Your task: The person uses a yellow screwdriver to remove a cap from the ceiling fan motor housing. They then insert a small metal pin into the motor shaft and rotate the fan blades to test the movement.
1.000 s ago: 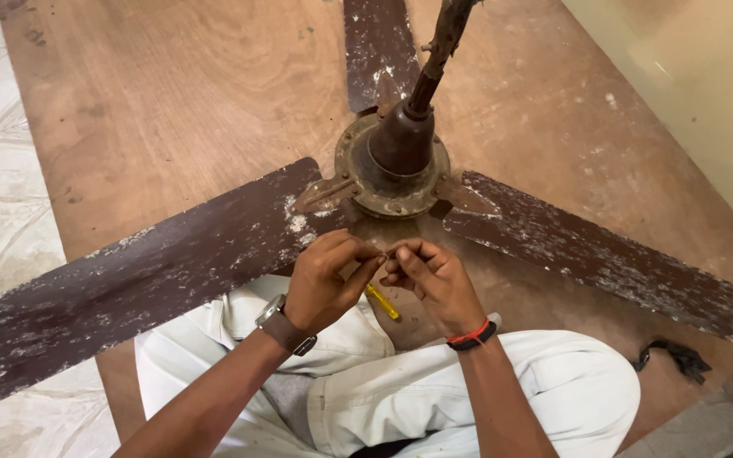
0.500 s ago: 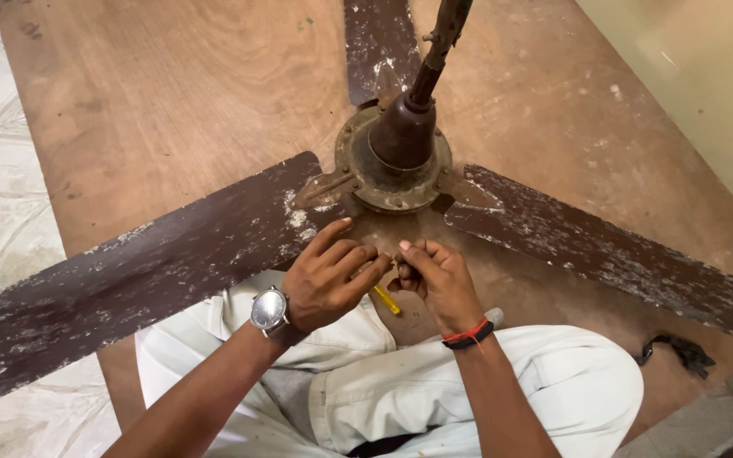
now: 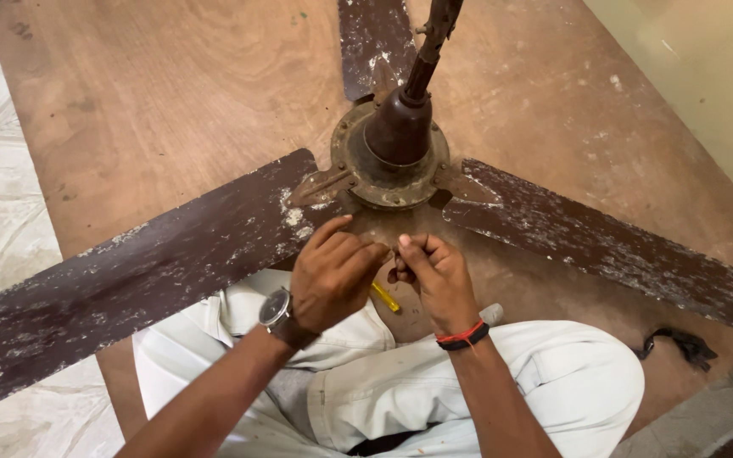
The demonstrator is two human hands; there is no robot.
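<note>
Since a moment ago your hands have stayed put below the hub; the left wrist has rolled, watch face now up. Around you: old ceiling fan [image 3: 392, 161] on a brown wooden board [image 3: 171, 93], three worn blades, one rod rising from the motor, a black strap [image 3: 676, 346] lying at right. Your knees sit under the nearest blades. Left hand [image 3: 332, 276]: fingers curled loosely, tips meeting the right hand [image 3: 436, 276], which pinches something too small to tell. One yellow tool [image 3: 385, 298] lies just beneath both hands, partly hidden.
</note>
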